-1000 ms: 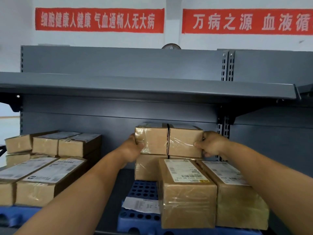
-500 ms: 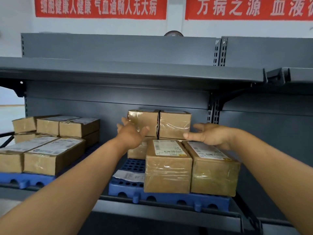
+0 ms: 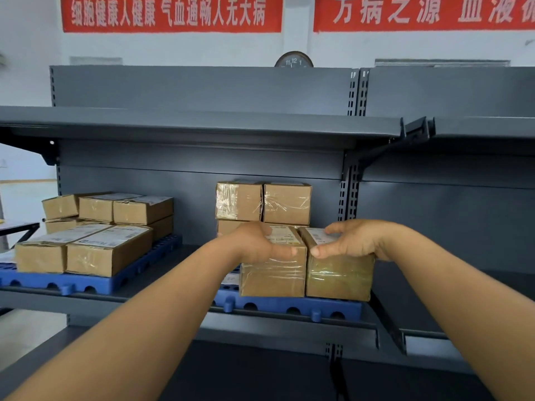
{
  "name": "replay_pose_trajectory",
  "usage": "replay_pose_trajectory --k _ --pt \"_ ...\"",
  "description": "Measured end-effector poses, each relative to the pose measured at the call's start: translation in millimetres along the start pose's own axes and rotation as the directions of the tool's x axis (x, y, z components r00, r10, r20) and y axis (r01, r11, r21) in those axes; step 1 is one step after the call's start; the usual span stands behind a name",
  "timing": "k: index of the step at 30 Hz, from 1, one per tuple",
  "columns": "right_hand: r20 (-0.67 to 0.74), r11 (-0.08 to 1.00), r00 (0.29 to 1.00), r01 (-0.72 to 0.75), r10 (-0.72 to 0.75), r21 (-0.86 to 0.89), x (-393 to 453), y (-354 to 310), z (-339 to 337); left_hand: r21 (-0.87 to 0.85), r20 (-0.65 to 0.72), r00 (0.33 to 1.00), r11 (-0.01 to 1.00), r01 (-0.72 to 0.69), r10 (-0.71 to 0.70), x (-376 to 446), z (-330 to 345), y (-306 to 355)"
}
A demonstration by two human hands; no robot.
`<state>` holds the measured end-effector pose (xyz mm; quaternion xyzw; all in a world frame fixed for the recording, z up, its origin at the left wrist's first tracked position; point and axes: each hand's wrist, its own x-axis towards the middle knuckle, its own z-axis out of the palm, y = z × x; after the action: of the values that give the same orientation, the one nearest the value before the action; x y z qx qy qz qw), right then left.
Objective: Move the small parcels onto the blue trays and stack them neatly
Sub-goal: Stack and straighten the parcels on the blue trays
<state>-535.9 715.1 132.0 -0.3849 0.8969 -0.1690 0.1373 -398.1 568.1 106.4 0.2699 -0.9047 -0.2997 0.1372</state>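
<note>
Two brown taped parcels lie side by side at the front of a blue tray (image 3: pixel 292 306) on the grey shelf. My left hand (image 3: pixel 260 244) clasps the left front parcel (image 3: pixel 273 274), thumb across its front top edge. My right hand (image 3: pixel 350 241) clasps the right front parcel (image 3: pixel 338 277) the same way. Behind them stand two stacked parcels (image 3: pixel 262 202), side by side on a lower layer that is mostly hidden. A second blue tray (image 3: pixel 72 283) on the left carries several more parcels (image 3: pixel 107 250).
A grey upper shelf (image 3: pixel 202 125) overhangs the trays. A slotted upright with a bracket (image 3: pixel 351 186) stands just right of the stack. A white paper slip (image 3: pixel 230 279) lies on the tray left of the front parcels. The shelf bay to the right holds nothing visible.
Both hands let go of the two upper rear parcels, drew back and came down onto the two front parcels. The camera pulled back and tilted lower.
</note>
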Motion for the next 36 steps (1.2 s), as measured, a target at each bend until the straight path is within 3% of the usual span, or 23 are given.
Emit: replay_pose_trajectory --k 8,12,22,31,36 --pt "-0.232 0.991 0.965 -0.110 0.125 0.077 -12.1 1.2 24.8 -0.276 -0.070 0.997 0.961 -0.028 0.009 -13.3 9.1 -12.6" --pt "-0.264 0.985 0.950 -0.140 0.163 0.104 -21.5 9.0 29.6 -0.350 -0.090 0.996 0.935 -0.050 0.019 -22.6 13.4 -13.8" --pt "-0.379 0.966 0.889 -0.238 0.258 0.099 -21.6 25.3 26.5 -0.232 -0.106 0.994 0.971 -0.052 0.028 -17.3 20.7 -2.2" --pt "-0.281 0.972 0.945 -0.112 0.169 0.208 19.2 47.8 15.1 -0.172 -0.052 0.999 0.985 -0.017 0.008 -0.3 17.9 -0.7" --pt "-0.312 0.974 0.945 -0.030 0.102 0.226 61.5 55.3 12.6 -0.197 -0.029 1.000 0.980 -0.004 -0.002 7.9 16.6 -3.2"
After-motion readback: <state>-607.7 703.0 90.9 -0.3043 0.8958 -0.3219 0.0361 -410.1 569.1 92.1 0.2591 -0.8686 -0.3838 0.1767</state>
